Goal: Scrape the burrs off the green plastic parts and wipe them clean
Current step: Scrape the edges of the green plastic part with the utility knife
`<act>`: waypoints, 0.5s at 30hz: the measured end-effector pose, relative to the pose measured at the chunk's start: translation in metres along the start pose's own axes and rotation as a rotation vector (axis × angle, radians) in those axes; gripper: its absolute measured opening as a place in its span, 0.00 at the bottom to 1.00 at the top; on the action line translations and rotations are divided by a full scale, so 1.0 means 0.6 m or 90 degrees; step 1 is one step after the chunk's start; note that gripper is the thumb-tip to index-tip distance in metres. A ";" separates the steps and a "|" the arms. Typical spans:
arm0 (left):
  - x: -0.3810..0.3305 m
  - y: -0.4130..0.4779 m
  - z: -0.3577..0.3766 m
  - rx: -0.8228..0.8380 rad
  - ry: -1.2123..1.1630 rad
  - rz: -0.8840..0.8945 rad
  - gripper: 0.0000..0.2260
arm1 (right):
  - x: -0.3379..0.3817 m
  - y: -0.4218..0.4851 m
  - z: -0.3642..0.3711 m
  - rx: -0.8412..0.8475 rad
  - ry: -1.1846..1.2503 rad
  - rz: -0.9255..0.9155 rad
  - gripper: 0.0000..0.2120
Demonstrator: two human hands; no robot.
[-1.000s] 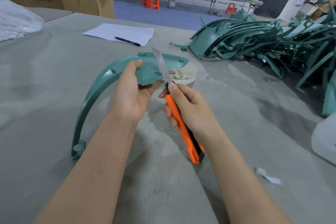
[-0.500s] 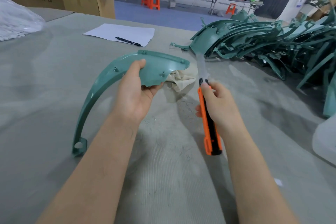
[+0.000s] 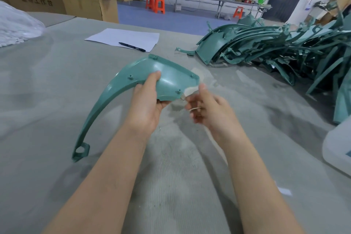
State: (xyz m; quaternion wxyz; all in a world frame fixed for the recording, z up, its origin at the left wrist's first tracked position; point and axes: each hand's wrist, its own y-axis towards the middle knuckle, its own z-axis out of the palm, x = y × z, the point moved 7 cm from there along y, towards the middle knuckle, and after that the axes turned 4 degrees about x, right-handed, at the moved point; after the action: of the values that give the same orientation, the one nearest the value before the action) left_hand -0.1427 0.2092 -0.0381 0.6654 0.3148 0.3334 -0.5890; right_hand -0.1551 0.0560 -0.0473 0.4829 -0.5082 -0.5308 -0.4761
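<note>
Two hands noted: your left hand [image 3: 150, 104] grips the green part [image 3: 169, 80] at centre, your blurred right hand [image 3: 207, 108], at 3 o'clock of it, pinches a pale cloth [image 3: 190, 89], which risks snagging on unscraped burrs.

Bright, even light falls from overhead, leaving only soft, faint shadows under both forearms on the grey tabletop [image 3: 57, 91]. The right hand [image 3: 209, 108] is smeared with motion blur, its fingers ghosted; the left hand [image 3: 150, 104] stays sharp. A pale sheen sits on the green plastic part [image 3: 171, 78] above the left hand. Beyond the hands, the wide lens bends the room's edges.
</note>
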 end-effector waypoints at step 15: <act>0.007 -0.002 0.006 0.003 0.126 0.011 0.04 | -0.025 0.005 -0.033 -0.156 0.125 0.055 0.15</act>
State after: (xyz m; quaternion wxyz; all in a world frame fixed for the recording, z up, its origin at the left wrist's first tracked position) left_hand -0.1435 0.2037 -0.0393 0.6334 0.3761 0.3937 -0.5500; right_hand -0.1511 0.0352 -0.0607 0.4870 -0.5366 -0.3968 -0.5634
